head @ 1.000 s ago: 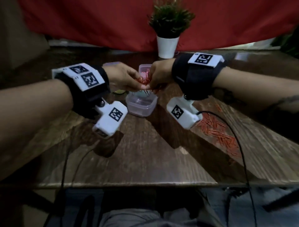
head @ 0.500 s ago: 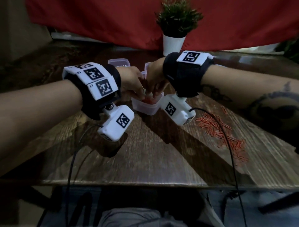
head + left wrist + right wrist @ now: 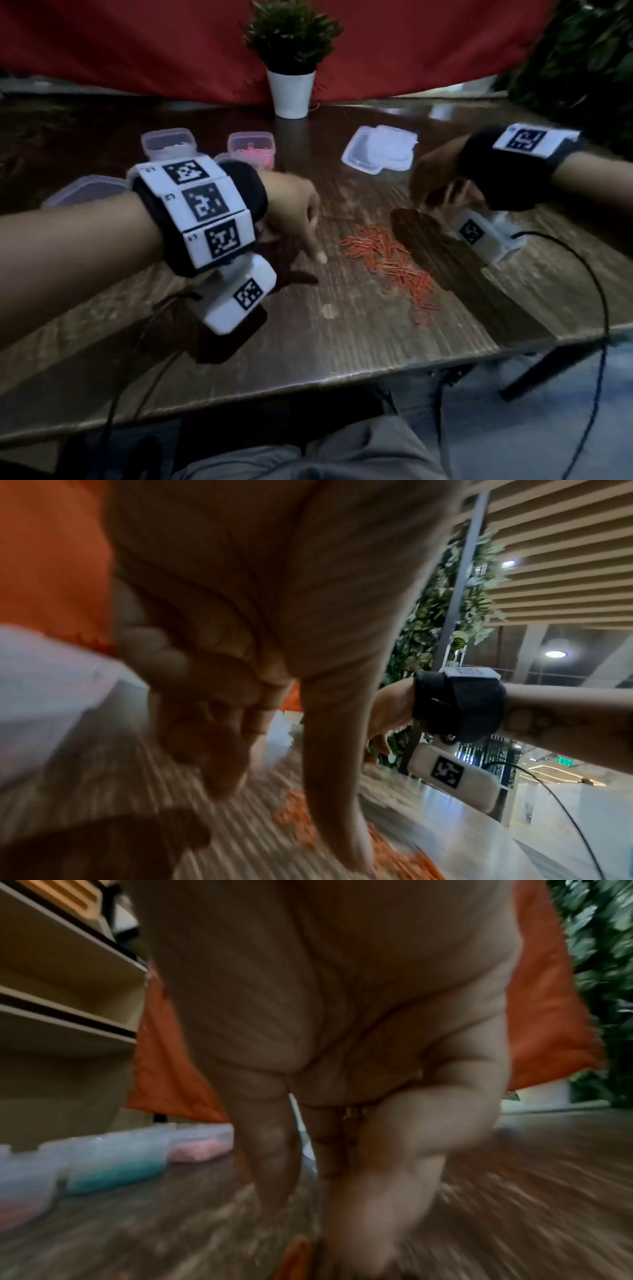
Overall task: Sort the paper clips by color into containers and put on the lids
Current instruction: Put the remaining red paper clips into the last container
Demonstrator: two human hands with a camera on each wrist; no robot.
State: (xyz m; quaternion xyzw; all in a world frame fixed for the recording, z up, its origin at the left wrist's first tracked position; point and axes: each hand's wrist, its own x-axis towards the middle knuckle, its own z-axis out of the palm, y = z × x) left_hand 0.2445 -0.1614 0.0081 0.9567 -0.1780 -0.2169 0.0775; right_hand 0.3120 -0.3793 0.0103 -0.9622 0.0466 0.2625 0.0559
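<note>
Orange paper clips (image 3: 390, 262) lie loose in a long scatter on the wooden table (image 3: 308, 342), between the two hands. Left hand (image 3: 294, 212) hangs just left of the pile, index finger pointing down, other fingers loosely bent, holding nothing. Right hand (image 3: 435, 181) hovers at the pile's far right end, fingers drooped toward the table; blur hides whether they pinch a clip.

Progress, judged from the layout: open containers at far left already hold sorted clips, the pink batch (image 3: 251, 150) clearest, a teal batch (image 3: 116, 1172) in the right wrist view. The orange pile is left to box. Lids (image 3: 380, 152) sit stacked well apart at far right; none fitted yet.

Writing: only square coded markers on the wrist bands (image 3: 202, 205); no brand legible.
</note>
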